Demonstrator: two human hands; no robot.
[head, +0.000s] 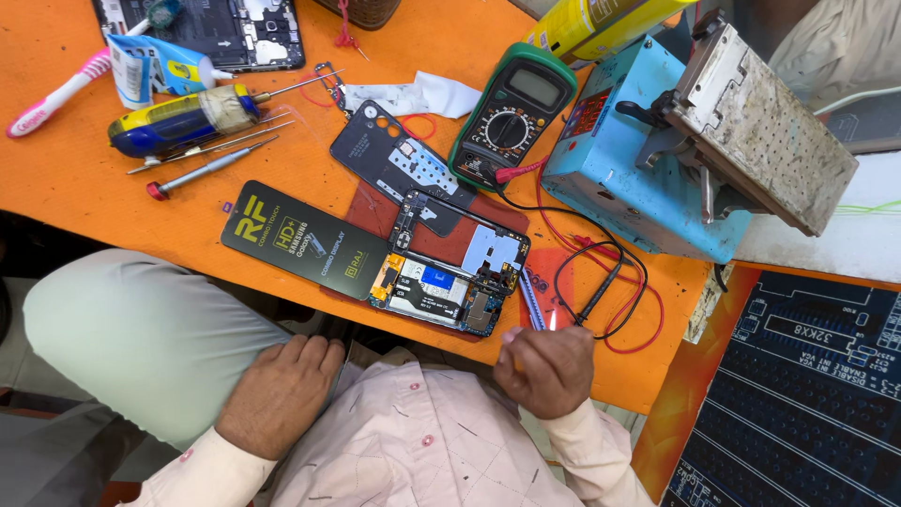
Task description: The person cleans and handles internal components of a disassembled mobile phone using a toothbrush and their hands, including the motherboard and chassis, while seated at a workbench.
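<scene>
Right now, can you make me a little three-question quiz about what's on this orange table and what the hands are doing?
1. True or false: the left hand is picking up the screwdriver.
2. Which thing lies nearest the right hand? A) the pink toothbrush B) the opened phone C) the yellow spray can
3. Fill in: the green multimeter sits beside a light ____ box-shaped machine.

Key:
1. False; the left hand rests on the person's thigh, off the orange table.
2. B; the opened phone lies just above the right hand, whose fingers are curled around something thin.
3. Blue.
</scene>
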